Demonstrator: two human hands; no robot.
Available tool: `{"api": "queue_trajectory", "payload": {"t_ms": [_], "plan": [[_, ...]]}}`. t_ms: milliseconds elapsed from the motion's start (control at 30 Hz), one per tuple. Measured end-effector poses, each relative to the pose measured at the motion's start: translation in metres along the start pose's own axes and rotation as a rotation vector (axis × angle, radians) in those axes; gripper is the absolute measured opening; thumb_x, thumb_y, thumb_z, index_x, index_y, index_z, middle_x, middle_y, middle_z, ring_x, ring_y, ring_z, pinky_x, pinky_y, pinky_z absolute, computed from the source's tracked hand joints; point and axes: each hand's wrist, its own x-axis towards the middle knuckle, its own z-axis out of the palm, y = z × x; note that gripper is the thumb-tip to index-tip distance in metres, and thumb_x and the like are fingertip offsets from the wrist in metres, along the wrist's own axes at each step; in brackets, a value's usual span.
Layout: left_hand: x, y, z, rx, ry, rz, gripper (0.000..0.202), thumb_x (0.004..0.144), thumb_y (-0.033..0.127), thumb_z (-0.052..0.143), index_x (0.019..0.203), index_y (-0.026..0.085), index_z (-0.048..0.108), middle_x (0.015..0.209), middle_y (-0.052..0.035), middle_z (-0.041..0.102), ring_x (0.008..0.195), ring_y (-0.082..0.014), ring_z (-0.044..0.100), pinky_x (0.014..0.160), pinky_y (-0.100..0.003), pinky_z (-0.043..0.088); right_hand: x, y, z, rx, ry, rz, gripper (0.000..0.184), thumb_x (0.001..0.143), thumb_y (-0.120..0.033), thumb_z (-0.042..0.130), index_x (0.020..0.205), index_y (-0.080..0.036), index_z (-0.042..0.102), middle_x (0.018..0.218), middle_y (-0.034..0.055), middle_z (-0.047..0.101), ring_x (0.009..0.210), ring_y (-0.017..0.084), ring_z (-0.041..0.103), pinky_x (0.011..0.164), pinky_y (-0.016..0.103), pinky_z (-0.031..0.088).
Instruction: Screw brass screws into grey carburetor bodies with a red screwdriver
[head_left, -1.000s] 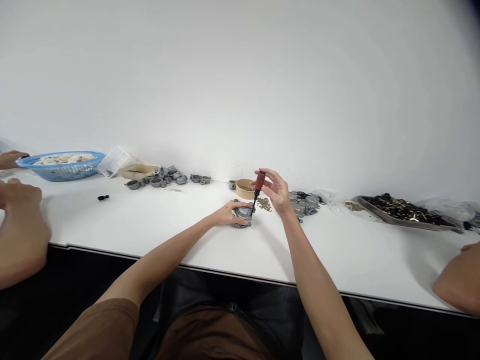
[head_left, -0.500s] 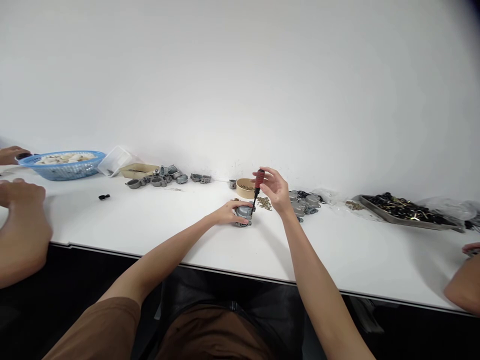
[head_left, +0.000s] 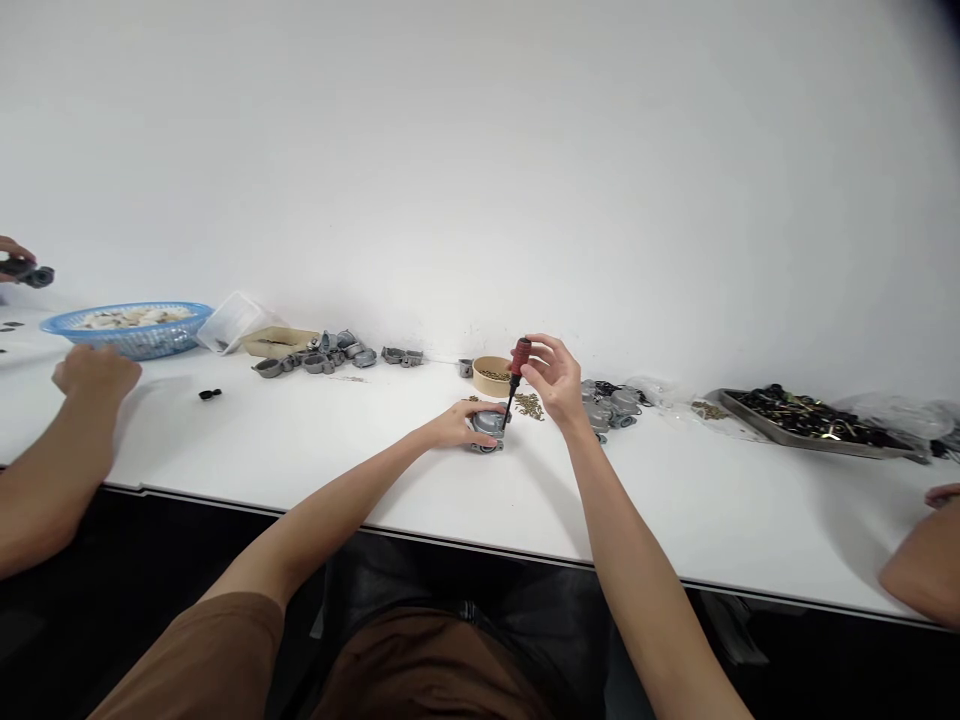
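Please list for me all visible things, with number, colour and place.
Table: one, white, foreground
Wall: one, pale, behind
Basket: one, blue, left, holding pale pieces
Box: one, clear, tilted beside the basket
Metal parts: several, grey, left and right of centre
Shallow tray: one, beige, left
Small item: apparently one, black, left
Tub: one, beige, centre back, holding screws
Loose screws: many, brass-coloured, mostly near tub
Metal tray: one, grey, right, holding black parts
Plastic film: some, clear, right
Housing: one, grey, centre
Screwdriver: one, red and black, tip at housing
Co-workers' hands: three, bare, two left, one right
Left hand: one, bare, on housing
Right hand: one, bare, on screwdriver
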Motion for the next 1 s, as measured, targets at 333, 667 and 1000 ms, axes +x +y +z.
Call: {"api": "queue_trajectory", "payload": {"t_ms": [333,667,1000], "plan": [[-0.0002,-0.0008,-0.0003,-0.002,0.006,0.026,0.064,0.07,0.035,0.088,0.13,0.022,0.068,0.123,-0.009,0.069,0.114,-0.0262,0.064,0.102,-0.041,0.05,0.0003,0.0007,0.0018,0.005,0.009,0.004,0.047,0.083,-0.046,0.072,0.122,-0.027,0.054,0.117,0.0091,0.066,0.096,0.023,0.07,0.086,0.041,0.06],[-0.0002,0.0013,-0.0006,0.006,-0.008,0.025,0.067,0.07,0.036,0.088,0.132,0.021,0.067,0.128,-0.0109,0.067,0.115,-0.0269,0.064,0.102,-0.041,0.05,-0.0009,0.0076,0.0044,-0.148,0.156,-0.022,0.047,0.083,-0.046,0.072,0.126,-0.029,0.063,0.121,0.0078,0.06,0.094,0.019,0.066,0.078,0.034,0.06],[-0.0004,0.0036,0.0002,-0.014,-0.032,0.031,0.069,0.071,0.036,0.088,0.134,0.018,0.065,0.13,-0.013,0.066,0.116,-0.0269,0.063,0.103,-0.041,0.049,-0.0015,0.0072,0.0092,-0.056,0.155,0.053,0.062,0.075,-0.041,0.082,0.131,-0.028,0.06,0.1,0.0032,0.066,0.079,0.017,0.069,0.075,0.033,0.06]]}}
